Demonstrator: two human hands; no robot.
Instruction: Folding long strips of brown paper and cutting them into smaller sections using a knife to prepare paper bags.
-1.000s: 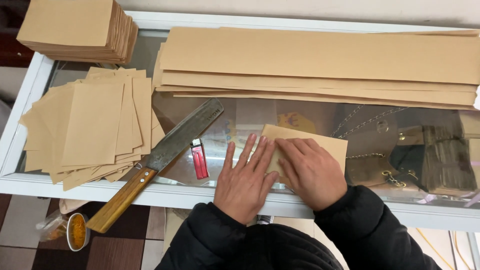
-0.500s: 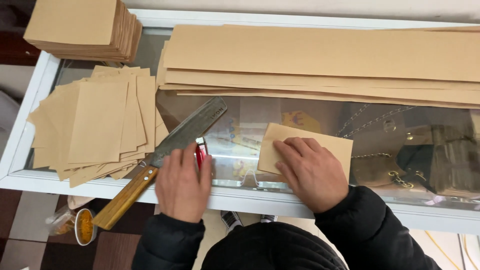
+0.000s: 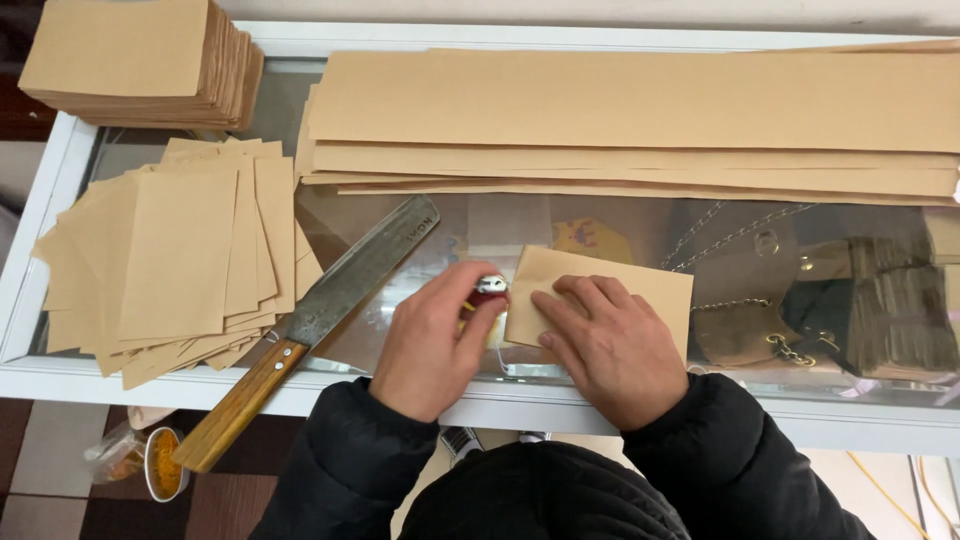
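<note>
Gripping a small red lighter, the left hand sits near the front edge of the glass counter, fingers curled shut around the lighter's body so that only its metal cap and a strip of red show at the fingertips. The lighter's long axis runs from near-left to far-right, its cap end pointing toward the folded piece of brown paper that lies just to the right of it. The cap stands just beside that paper's left edge; whether it touches cannot be told from this view.

The right hand lies flat on the folded paper, fingers spread and angled toward the far left, pressing it down against the glass rather than closing on it. The paper's long axis runs left to right, with its left edge toward the lighter. So the paper lies to the right of the left hand's grip, and the right hand is the nearer one to it, already resting on it.

To the left, well apart from both hands, a long knife with a wooden handle lies slantwise, blade toward the far right. Beyond it sit a fanned pile of cut paper pieces, a squared stack at the far left corner, and long paper strips across the far side.
</note>
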